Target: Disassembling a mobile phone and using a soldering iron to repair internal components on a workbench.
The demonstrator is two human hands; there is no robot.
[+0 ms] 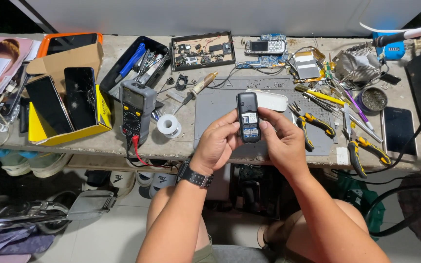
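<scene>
A small black mobile phone [248,114] with its back cover off is held upright between both hands, above the front of a grey work mat [220,104]. My left hand [218,143], with a black watch on the wrist, grips its left side. My right hand [281,141] grips the right side, its thumb lying on the open back compartment. Just behind the phone, a white oblong cover [271,101] lies on the mat.
A grey multimeter [135,109] and a solder spool [168,125] sit left of the mat. A yellow box [69,131] holds two cracked phones. Yellow-handled pliers [315,126], cutters [366,153], tweezers, a circuit board [266,48], a heatsink [361,63] and a phone [398,131] crowd the right.
</scene>
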